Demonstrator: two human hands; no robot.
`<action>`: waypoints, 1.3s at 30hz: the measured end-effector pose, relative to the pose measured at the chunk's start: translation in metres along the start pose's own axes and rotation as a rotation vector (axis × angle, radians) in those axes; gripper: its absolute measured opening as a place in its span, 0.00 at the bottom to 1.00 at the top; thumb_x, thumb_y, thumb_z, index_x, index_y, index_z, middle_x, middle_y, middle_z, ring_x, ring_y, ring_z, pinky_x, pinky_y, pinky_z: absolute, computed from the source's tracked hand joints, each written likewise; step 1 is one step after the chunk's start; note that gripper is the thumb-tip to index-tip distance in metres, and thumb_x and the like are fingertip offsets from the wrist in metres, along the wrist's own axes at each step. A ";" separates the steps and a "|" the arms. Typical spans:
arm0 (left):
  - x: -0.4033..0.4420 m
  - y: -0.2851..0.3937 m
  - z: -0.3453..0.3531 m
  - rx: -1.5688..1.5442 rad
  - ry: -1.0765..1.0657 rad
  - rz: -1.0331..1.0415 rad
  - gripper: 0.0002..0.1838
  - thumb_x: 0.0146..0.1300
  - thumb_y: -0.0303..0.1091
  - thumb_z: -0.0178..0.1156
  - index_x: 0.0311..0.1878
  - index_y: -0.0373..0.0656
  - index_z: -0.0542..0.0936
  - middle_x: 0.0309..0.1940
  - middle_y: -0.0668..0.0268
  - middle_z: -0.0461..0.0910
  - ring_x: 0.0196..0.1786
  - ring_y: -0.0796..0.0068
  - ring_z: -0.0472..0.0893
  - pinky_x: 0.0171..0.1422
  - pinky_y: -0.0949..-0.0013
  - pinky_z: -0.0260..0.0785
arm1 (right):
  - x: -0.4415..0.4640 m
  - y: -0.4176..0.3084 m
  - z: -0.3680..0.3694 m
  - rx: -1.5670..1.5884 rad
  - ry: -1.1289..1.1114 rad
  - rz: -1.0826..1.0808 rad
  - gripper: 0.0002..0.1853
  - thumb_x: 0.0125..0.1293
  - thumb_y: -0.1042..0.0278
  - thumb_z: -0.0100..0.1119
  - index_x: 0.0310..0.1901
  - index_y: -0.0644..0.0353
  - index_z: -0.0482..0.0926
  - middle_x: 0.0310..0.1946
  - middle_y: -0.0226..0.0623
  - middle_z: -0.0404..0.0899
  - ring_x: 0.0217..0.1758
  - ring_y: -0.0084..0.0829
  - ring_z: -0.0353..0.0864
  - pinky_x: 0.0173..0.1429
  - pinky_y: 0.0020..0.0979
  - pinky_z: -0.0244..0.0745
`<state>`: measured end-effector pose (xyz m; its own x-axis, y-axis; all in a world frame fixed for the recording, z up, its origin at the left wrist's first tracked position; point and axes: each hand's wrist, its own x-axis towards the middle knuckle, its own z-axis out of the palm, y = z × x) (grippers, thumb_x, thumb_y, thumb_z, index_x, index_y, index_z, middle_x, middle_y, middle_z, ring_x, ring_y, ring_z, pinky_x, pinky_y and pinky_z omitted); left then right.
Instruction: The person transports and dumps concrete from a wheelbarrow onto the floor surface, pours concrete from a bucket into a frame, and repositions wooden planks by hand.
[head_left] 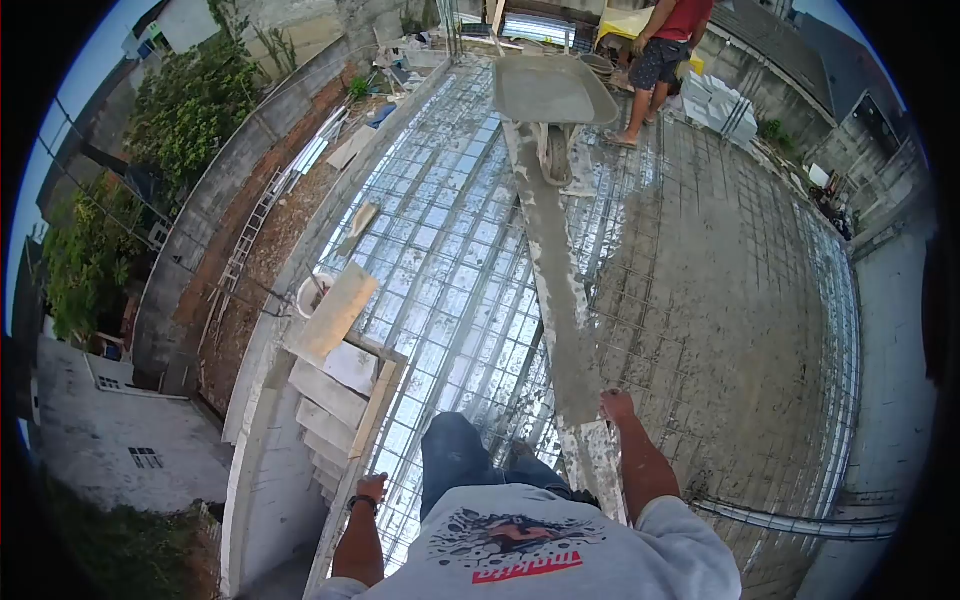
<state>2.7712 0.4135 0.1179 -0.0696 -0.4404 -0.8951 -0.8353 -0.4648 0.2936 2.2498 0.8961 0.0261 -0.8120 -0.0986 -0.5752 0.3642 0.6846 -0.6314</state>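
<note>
My left hand point(372, 487), with a dark band at the wrist, is low beside the wooden edge board point(374, 408) of the stair opening. Its fingers are mostly hidden, and nothing shows in it. My right hand point(617, 405) is beside the near end of a long cement-covered plank point(567, 320), its fingers curled in. Whether it touches the plank or grips something is unclear. The plank runs away from me over a metal mesh point(440, 250). At its far end a wheelbarrow point(555, 90) full of wet concrete stands, wheel toward me.
Wet concrete point(710, 300) covers mesh on the right. A person point(662, 65) in shorts stands beside the wheelbarrow. The stair opening with concrete steps point(330, 400) lies left, near a white bucket point(315, 293) and the slab's outer edge. Bars point(790, 520) cross at lower right.
</note>
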 end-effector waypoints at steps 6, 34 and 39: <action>0.080 0.113 -0.004 0.140 0.011 -0.130 0.19 0.64 0.47 0.55 0.43 0.38 0.80 0.31 0.64 0.82 0.29 0.74 0.82 0.27 0.65 0.76 | 0.146 -0.358 0.052 -0.136 0.025 -0.304 0.17 0.59 0.56 0.62 0.26 0.64 0.78 0.20 0.34 0.78 0.19 0.24 0.76 0.27 0.29 0.70; 0.416 1.111 -0.163 0.062 0.070 0.159 0.29 0.54 0.37 0.68 0.57 0.39 0.70 0.24 0.64 0.78 0.22 0.72 0.78 0.21 0.67 0.68 | 0.619 -0.919 0.209 -0.659 -0.265 -0.166 0.24 0.69 0.48 0.41 0.40 0.58 0.82 0.27 0.48 0.81 0.36 0.46 0.82 0.46 0.48 0.73; 0.475 1.228 -0.187 -0.023 -0.065 0.025 0.34 0.54 0.37 0.69 0.62 0.39 0.67 0.33 0.58 0.80 0.29 0.63 0.82 0.24 0.63 0.72 | 0.719 -1.136 0.194 -0.161 0.079 -0.144 0.26 0.58 0.43 0.59 0.32 0.66 0.81 0.28 0.52 0.81 0.34 0.49 0.81 0.44 0.43 0.72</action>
<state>1.8143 -0.5101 0.1159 -0.1259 -0.4018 -0.9070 -0.8204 -0.4719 0.3229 1.3405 -0.0922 0.2286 -0.8858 -0.1515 -0.4387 0.1693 0.7747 -0.6093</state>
